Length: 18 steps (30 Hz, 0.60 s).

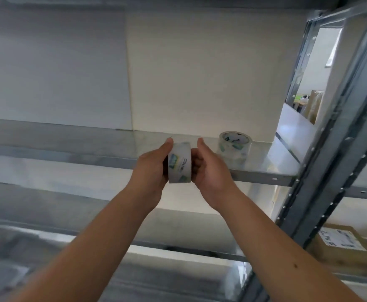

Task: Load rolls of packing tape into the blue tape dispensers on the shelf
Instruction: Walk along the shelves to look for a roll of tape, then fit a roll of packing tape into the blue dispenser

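A roll of clear packing tape [179,164] with a printed wrapper stands on edge in the air, just in front of the metal shelf [265,174]. My left hand [151,168] grips its left side and my right hand [211,168] grips its right side, thumbs on top. A second tape roll [234,144] lies flat on the shelf, a little right of and behind my right hand. No blue tape dispenser is in view.
A grey perforated shelf upright [339,149] runs diagonally at the right. A white wall panel [200,73] backs the shelf. Lower shelves [178,249] lie below my arms. A cardboard parcel with a label [341,240] sits at the lower right.
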### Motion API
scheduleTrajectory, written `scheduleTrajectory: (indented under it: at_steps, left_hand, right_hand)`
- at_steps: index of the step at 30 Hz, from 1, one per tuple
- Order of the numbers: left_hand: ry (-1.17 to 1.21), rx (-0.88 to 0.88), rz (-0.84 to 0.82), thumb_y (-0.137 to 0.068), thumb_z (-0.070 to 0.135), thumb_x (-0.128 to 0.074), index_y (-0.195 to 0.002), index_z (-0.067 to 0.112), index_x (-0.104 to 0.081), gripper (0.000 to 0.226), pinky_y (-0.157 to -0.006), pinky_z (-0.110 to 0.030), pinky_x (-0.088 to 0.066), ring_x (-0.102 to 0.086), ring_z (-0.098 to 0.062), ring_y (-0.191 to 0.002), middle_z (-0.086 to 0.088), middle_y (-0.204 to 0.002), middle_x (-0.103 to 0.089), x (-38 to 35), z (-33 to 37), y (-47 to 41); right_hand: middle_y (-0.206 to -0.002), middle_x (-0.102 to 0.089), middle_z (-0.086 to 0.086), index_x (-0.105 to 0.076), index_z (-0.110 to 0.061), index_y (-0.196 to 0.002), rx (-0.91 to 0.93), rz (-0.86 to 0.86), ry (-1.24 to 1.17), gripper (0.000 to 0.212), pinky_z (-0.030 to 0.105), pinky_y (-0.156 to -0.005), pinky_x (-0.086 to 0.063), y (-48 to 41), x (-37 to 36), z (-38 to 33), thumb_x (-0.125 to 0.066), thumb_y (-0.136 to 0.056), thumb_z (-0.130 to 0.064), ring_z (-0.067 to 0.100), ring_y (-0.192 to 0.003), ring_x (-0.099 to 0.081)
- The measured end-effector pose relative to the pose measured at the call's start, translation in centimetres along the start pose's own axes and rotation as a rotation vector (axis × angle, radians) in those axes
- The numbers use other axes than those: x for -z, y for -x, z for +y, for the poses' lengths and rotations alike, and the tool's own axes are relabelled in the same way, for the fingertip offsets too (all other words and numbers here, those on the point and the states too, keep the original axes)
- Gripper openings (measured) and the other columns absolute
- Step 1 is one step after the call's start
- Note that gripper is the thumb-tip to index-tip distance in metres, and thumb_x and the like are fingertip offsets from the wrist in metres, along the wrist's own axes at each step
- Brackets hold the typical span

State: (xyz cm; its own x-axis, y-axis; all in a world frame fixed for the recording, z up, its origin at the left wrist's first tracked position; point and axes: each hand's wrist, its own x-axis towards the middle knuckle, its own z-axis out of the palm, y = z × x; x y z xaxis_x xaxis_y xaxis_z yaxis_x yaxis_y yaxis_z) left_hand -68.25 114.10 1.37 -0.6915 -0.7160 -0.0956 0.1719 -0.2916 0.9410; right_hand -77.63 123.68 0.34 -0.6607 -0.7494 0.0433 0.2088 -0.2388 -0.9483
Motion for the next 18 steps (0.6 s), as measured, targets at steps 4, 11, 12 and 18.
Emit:
scheduleTrajectory:
  at_steps: [4,11,12,18]
  left_hand:
    - [-0.008,-0.059,0.096,-0.102,0.038,-0.057,-0.109,0.006,-0.076,0.038,-0.086,-0.039,-0.062,-0.077,-0.031,-0.100,-0.017,-0.106,-0.080,2.6,-0.1,2.7]
    - [-0.012,-0.138,0.315,-0.104,0.036,-0.049,-0.115,0.003,-0.075,0.043,-0.090,-0.048,-0.061,-0.073,-0.037,-0.106,-0.021,-0.112,-0.077,9.5,0.1,8.3]
    - [-0.004,-0.143,0.349,-0.104,0.035,-0.049,-0.116,0.002,-0.074,0.043,-0.089,-0.048,-0.061,-0.073,-0.038,-0.107,-0.022,-0.114,-0.076,10.8,0.4,9.1]
    - [0.018,-0.195,0.528,-0.104,0.032,-0.048,-0.118,0.002,-0.074,0.042,-0.097,-0.051,-0.056,-0.071,-0.038,-0.111,-0.022,-0.116,-0.076,18.3,1.9,13.8]
  right_hand:
    - [-0.106,-0.080,0.015,-0.076,-0.005,-0.110,-0.028,-0.103,-0.043,0.053,0.034,-0.083,-0.059,1.0,-1.6,1.6,-0.040,-0.107,-0.045,0.024,-0.098,-0.076]
    - [-0.106,-0.080,0.012,-0.075,-0.006,-0.112,-0.105,-0.364,-0.135,0.047,0.040,-0.086,-0.059,3.4,-7.8,5.7,-0.042,-0.106,-0.038,0.022,-0.096,-0.075]
    - [-0.102,-0.080,0.011,-0.076,-0.006,-0.110,-0.115,-0.405,-0.145,0.046,0.036,-0.081,-0.060,3.7,-9.0,6.2,-0.041,-0.106,-0.037,0.020,-0.092,-0.075]
    - [-0.103,-0.079,0.014,-0.075,-0.003,-0.112,-0.232,-0.593,-0.182,0.049,0.037,-0.082,-0.060,5.8,-17.4,9.4,-0.042,-0.106,-0.039,0.023,-0.095,-0.075]
